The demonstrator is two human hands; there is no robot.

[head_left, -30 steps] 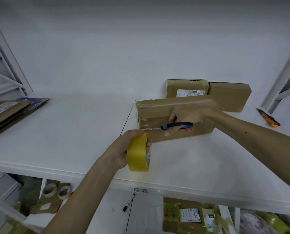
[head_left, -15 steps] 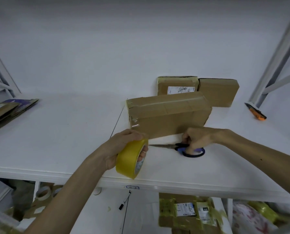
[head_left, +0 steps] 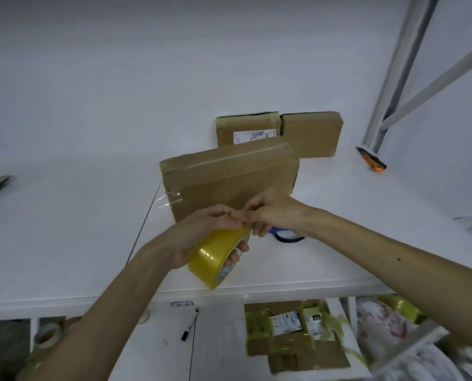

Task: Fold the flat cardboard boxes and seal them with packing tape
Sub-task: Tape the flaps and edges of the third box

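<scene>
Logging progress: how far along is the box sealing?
Done: labelled box and plain box, closed, at the back; front box folded, taped along its top. In hand: the left hand grips the tape roll while the right hand pinches at its edge. Left: a loose tape strip at that box's left end suggests more sealing.

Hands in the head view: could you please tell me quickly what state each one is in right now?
Left hand: closed, gripping the yellow packing tape roll.
Right hand: closed, fingertips pinching at the top edge of that roll, apparently the tape's end.
</scene>
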